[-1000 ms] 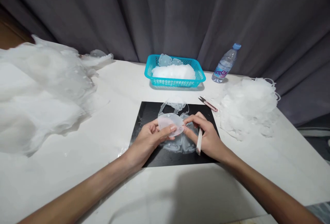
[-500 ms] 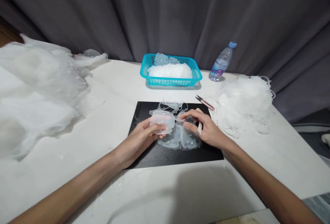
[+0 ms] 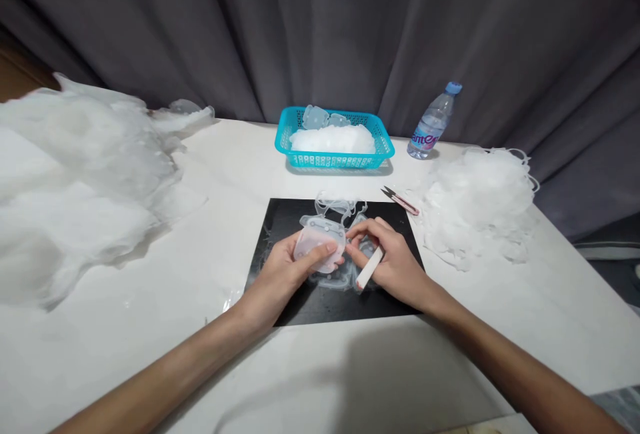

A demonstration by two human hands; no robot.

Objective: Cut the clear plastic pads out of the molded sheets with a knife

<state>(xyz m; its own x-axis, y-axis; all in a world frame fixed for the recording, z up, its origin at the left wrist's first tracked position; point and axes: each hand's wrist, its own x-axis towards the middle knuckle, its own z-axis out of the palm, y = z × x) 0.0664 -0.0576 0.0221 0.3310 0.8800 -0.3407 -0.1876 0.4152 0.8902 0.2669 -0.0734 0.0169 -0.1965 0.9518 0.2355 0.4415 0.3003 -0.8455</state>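
My left hand [image 3: 287,274] is closed around a small translucent plastic piece [image 3: 320,247], thumb on its lower face, holding it just above the black mat [image 3: 300,301]. My right hand [image 3: 387,264] grips a slim white tool [image 3: 369,268] that points down and left, while its fingertips pinch at the piece's right edge. More clear moulded pieces [image 3: 345,275] lie flat on the mat under both hands. A few thin plastic strips [image 3: 340,205] rest at the mat's far edge.
A turquoise basket [image 3: 385,144] with white pieces stands behind the mat. Small snips [image 3: 400,201] and a water bottle [image 3: 433,124] lie to the right, beside a heap of plastic trimmings [image 3: 477,204]. A big pile of translucent plastic [image 3: 80,181] covers the left. Grey curtain behind.
The left hand has turned the plastic piece and brought it a little nearer. The white tool in the right hand has swung from upright to slanting down-left.
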